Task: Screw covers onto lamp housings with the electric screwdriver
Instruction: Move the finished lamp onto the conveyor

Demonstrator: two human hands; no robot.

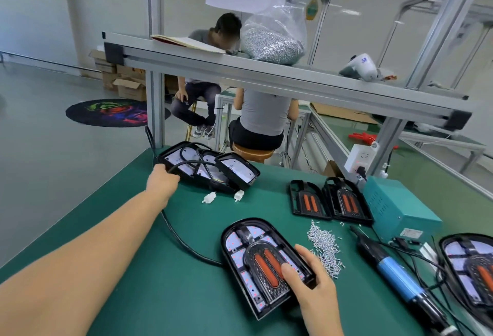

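Note:
A black lamp housing with a black cover and orange lens set in it lies on the green table in front of me. My right hand holds its right edge, thumb on the cover. My left hand reaches far left and grips the black cable by a stack of open housings. Two loose covers lie at the back right. A pile of small screws sits beside the housing. The blue electric screwdriver lies on the table to the right, untouched.
A teal power box stands at the right, with another housing at the right edge. An aluminium shelf overhead carries a bag of screws. Two people sit behind the bench. White connectors lie near the stack.

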